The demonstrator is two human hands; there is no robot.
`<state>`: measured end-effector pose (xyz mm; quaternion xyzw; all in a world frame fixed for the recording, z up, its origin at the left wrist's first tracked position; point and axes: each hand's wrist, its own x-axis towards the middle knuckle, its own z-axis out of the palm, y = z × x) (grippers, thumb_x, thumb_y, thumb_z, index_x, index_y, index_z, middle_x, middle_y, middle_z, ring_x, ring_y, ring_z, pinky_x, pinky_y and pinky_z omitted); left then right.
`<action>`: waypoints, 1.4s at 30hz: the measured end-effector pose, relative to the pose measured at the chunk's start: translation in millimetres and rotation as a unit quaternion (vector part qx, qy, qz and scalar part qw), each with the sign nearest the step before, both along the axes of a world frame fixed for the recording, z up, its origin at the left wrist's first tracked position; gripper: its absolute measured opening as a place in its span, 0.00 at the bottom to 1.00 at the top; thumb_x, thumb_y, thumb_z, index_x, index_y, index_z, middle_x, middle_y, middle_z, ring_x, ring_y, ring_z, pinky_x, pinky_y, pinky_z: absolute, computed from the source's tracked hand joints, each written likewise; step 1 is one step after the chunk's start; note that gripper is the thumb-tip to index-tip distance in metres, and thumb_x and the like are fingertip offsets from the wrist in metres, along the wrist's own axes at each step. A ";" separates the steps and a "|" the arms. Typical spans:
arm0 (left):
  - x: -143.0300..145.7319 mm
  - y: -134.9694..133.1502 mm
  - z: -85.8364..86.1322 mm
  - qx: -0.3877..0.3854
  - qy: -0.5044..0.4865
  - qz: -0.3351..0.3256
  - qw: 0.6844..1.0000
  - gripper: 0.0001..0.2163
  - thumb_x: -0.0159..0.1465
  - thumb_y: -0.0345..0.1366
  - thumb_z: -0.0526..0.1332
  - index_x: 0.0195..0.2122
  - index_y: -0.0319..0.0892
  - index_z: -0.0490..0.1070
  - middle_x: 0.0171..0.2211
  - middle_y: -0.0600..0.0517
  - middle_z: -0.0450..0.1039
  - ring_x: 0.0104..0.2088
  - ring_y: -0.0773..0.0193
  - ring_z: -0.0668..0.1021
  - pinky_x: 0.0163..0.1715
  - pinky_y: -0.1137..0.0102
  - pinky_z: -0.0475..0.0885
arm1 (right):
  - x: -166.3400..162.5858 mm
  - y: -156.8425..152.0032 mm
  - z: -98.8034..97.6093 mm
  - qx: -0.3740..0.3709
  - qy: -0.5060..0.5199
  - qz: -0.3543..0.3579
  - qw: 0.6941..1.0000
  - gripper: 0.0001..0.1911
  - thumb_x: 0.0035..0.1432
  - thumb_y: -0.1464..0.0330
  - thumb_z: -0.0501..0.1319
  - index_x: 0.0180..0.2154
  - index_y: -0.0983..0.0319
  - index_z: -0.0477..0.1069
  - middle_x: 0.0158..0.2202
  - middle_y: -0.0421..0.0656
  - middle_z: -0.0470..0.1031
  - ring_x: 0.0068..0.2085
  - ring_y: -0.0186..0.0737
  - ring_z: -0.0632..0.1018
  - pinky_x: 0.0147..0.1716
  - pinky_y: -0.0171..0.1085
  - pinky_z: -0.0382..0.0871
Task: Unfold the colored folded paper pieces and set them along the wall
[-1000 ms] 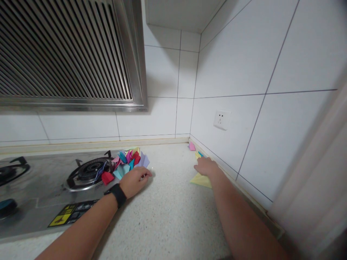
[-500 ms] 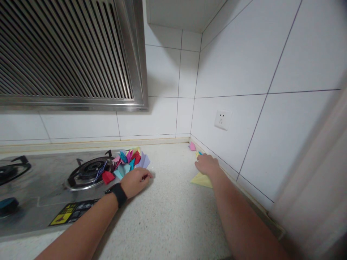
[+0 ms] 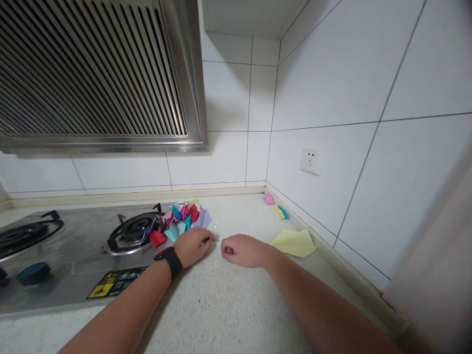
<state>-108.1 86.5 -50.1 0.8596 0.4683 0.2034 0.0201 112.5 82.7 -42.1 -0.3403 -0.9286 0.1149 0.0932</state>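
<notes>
My left hand (image 3: 194,244), with a black watch band on the wrist, rests low over the counter with its fingers curled closed. Just behind it lies a bunch of folded coloured papers (image 3: 188,218) in red, pink, teal, pale blue and lilac, partly over the burner. Across a narrow gap, my right hand (image 3: 244,250) is closed too, thumb side facing the left. Whatever either hand may hold is hidden by the fingers. To the right of my right hand lies a yellow sheet of paper (image 3: 295,243), its left part behind my wrist.
Small yellow and blue paper pieces (image 3: 280,212) and a pink paper piece (image 3: 269,198) lie along the right wall. A gas stove (image 3: 84,260) takes up the left. The range hood (image 3: 99,142) hangs above it. A socket (image 3: 310,161) is on the tiled wall.
My right hand has moved left, away from the small papers by the wall, to beside my left hand. The yellow sheet shows more fully. The view has turned slightly left.
</notes>
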 end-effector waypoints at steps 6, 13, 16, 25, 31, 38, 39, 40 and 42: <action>2.8 -4.4 1.8 0.009 0.056 0.008 0.998 0.11 0.63 0.36 0.53 0.36 0.47 0.76 0.35 0.50 0.77 0.38 0.58 0.76 0.35 0.68 0.66 | 11.9 7.2 2.4 -0.065 0.019 -0.039 0.997 0.07 0.56 0.66 0.57 0.32 0.62 0.71 0.28 0.39 0.72 0.27 0.31 0.68 0.25 0.30 0.54; -1.4 -4.6 5.9 0.036 0.104 0.014 0.994 0.11 0.64 0.38 0.53 0.37 0.44 0.75 0.33 0.47 0.75 0.39 0.56 0.74 0.36 0.66 0.67 | 10.8 11.3 -1.9 -0.103 0.049 -0.049 0.992 0.08 0.57 0.65 0.57 0.33 0.63 0.71 0.27 0.39 0.72 0.27 0.32 0.68 0.25 0.30 0.55; -7.6 -2.4 12.6 0.069 0.107 0.056 0.990 0.12 0.64 0.37 0.52 0.36 0.42 0.75 0.34 0.45 0.74 0.40 0.54 0.72 0.38 0.64 0.67 | 10.8 12.8 -2.1 -0.113 0.051 -0.052 0.991 0.08 0.57 0.66 0.57 0.33 0.63 0.71 0.26 0.39 0.72 0.26 0.32 0.68 0.25 0.30 0.55; -35.7 8.0 27.6 0.129 0.069 0.162 0.976 0.11 0.65 0.36 0.52 0.38 0.41 0.74 0.39 0.42 0.71 0.44 0.51 0.69 0.45 0.58 0.63 | 11.0 13.5 -3.8 -0.126 0.057 -0.051 0.989 0.08 0.57 0.66 0.57 0.33 0.63 0.71 0.26 0.40 0.72 0.27 0.32 0.68 0.25 0.30 0.56; -67.5 15.0 35.0 0.169 0.057 0.274 0.945 0.13 0.66 0.38 0.51 0.41 0.41 0.73 0.40 0.42 0.71 0.46 0.50 0.67 0.49 0.58 0.60 | 11.8 13.4 -3.5 -0.127 0.061 -0.047 0.989 0.08 0.57 0.66 0.57 0.33 0.63 0.72 0.28 0.40 0.73 0.28 0.32 0.69 0.25 0.31 0.56; -68.3 29.1 22.1 0.147 0.063 0.257 0.953 0.15 0.64 0.45 0.54 0.44 0.44 0.73 0.42 0.44 0.73 0.47 0.50 0.68 0.47 0.58 0.60 | 11.4 13.6 -4.2 -0.120 0.063 -0.048 0.990 0.08 0.57 0.66 0.57 0.33 0.63 0.72 0.27 0.40 0.73 0.27 0.32 0.69 0.25 0.30 0.56; -67.9 31.9 20.4 0.143 0.067 0.261 0.952 0.15 0.63 0.45 0.55 0.45 0.45 0.73 0.43 0.44 0.73 0.48 0.50 0.68 0.47 0.58 0.60 | 11.1 13.3 -4.1 -0.121 0.062 -0.049 0.990 0.08 0.57 0.66 0.57 0.33 0.63 0.72 0.27 0.40 0.73 0.27 0.32 0.69 0.25 0.31 0.56; -68.1 34.6 18.8 0.140 0.071 0.267 0.951 0.16 0.62 0.46 0.55 0.46 0.45 0.72 0.44 0.44 0.73 0.48 0.49 0.68 0.47 0.58 0.60 | 10.9 13.1 -4.0 -0.120 0.061 -0.050 0.990 0.08 0.57 0.66 0.57 0.33 0.63 0.72 0.27 0.40 0.73 0.27 0.33 0.69 0.25 0.31 0.56; -69.7 39.6 15.7 0.137 0.076 0.282 0.947 0.17 0.61 0.47 0.56 0.47 0.45 0.72 0.45 0.44 0.73 0.49 0.48 0.67 0.48 0.57 0.60 | 10.6 12.8 -3.9 -0.115 0.058 -0.051 0.990 0.08 0.57 0.66 0.57 0.33 0.63 0.71 0.27 0.40 0.73 0.27 0.33 0.69 0.25 0.31 0.55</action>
